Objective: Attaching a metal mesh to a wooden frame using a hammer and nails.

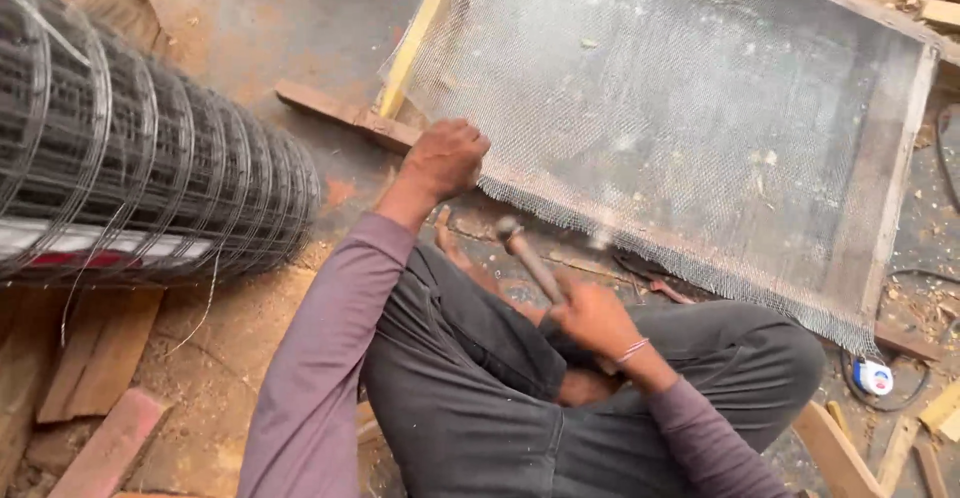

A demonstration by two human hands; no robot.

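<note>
Now, one hammer (527,255), one mesh-covered wooden frame (690,128) on the floor, one wire roll (140,148). Right hand (595,320) clenched tight around the hammer handle; left hand (447,158) curled shut, pressing the mesh edge.

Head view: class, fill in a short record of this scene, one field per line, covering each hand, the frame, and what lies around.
left hand: pressing the mesh edge onto the wooden frame
right hand: gripping a hammer, head raised
mesh: fine wire, frayed along the near edge
beside: roll of wire fencing
floor: wood offcuts, sawdust
</note>
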